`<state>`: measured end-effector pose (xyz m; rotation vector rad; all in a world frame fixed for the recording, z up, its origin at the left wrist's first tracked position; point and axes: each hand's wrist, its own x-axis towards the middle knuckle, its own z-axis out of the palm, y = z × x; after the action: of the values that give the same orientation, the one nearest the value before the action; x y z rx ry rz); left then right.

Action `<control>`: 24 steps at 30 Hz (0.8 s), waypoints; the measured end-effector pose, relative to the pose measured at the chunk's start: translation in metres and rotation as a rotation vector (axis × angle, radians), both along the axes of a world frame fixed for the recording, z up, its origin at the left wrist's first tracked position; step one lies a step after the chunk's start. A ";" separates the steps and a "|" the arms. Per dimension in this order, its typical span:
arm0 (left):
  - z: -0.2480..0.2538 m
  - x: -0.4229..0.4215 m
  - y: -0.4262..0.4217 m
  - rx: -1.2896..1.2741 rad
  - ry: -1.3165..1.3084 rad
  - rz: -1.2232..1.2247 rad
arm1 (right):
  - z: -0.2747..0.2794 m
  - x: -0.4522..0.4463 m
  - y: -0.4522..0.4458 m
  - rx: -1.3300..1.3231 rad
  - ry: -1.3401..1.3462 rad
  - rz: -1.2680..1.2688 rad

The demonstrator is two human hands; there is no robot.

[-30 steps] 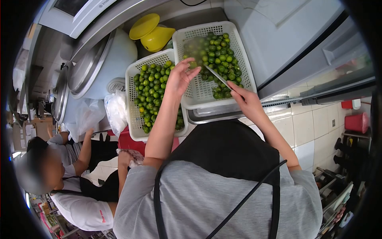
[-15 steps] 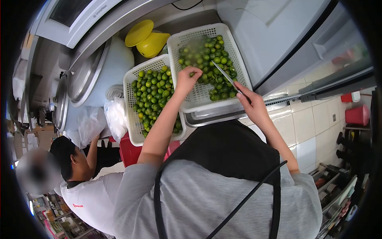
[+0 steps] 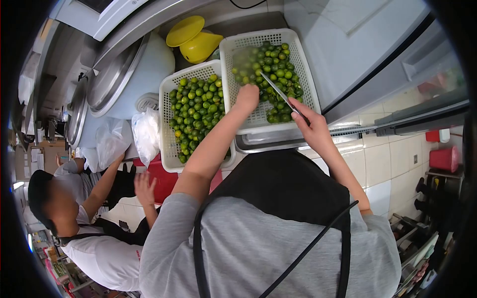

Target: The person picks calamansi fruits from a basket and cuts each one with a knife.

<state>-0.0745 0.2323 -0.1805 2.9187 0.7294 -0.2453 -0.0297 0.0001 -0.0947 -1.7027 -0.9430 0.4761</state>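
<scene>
My right hand (image 3: 312,128) is closed round the dark handle of a knife (image 3: 278,90). Its blade points up and left over the small green limes (image 3: 276,63) in the right-hand white basket (image 3: 311,89). Just left of the blade, my left hand (image 3: 248,97) is closed over the same basket, with its fingers curled away from me. Whatever it may hold is hidden. Alongside, a second white basket (image 3: 165,131) is filled with whole limes (image 3: 196,107), a few of them yellowish. My left forearm passes over this basket's right side.
A metal tray (image 3: 263,144) lies under the right-hand basket. Behind the baskets is a yellow plastic container (image 3: 198,47). Large lidded pots (image 3: 117,79) and plastic bags (image 3: 145,134) stand to the left. A co-worker (image 3: 99,248) is close on my left, one hand (image 3: 145,187) raised.
My left hand has turned so its fingertips are hidden, staying near the knife. My right hand still grips the knife. The co-worker has turned, and a raised hand has come into view.
</scene>
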 end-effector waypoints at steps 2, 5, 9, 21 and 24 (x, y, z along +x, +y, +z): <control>-0.004 0.003 -0.001 -0.017 -0.015 -0.030 | -0.001 -0.001 0.001 0.006 0.002 0.000; 0.027 -0.008 -0.005 -0.228 -0.170 0.040 | 0.000 -0.004 -0.003 0.019 -0.005 -0.023; 0.051 -0.037 -0.007 -1.319 -0.783 0.370 | 0.005 -0.003 -0.010 0.005 0.051 -0.054; 0.086 -0.064 -0.032 -1.558 -1.083 0.365 | 0.001 -0.021 0.005 -0.031 0.268 0.078; 0.086 -0.065 -0.034 -1.560 -1.110 0.385 | 0.005 -0.018 0.006 -0.044 0.207 0.085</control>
<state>-0.1397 0.1987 -0.0943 1.0697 0.4503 0.5569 -0.0473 0.0064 -0.0897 -1.6218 -0.8621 0.7200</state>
